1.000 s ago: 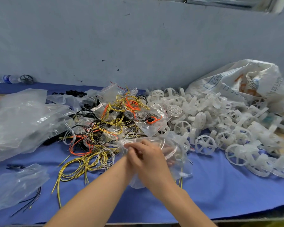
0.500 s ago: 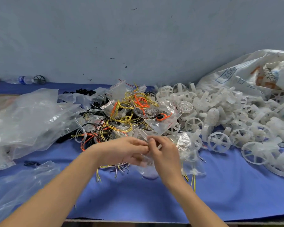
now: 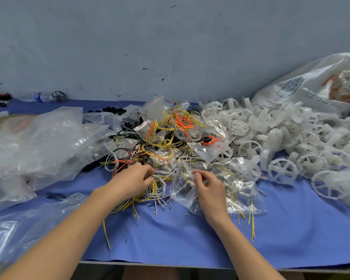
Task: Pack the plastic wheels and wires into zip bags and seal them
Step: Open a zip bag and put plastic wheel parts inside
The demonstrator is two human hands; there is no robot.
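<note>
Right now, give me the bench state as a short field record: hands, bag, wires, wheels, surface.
left hand: curled around a bunch of loose wires
right hand: pinching the top edge of a clear zip bag
zip bag contents: wires visible inside; seal state cannot be told
wire pile: yellow, orange, black, white, tangled behind the hands
plastic wheels: white heap, right side
sack: behind the wheels
surface: blue cloth

— Where are the wires (image 3: 164, 142)?
— Tangled yellow, orange, black and white, mid-frame; a white and yellow loop (image 3: 156, 188) lies at my left hand (image 3: 133, 180).
— The zip bag (image 3: 226, 186)?
— Clear, crumpled, pinched in my right hand (image 3: 208, 184).
— The plastic wheels (image 3: 281, 138)?
— White, spoked, heaped at right.
</note>
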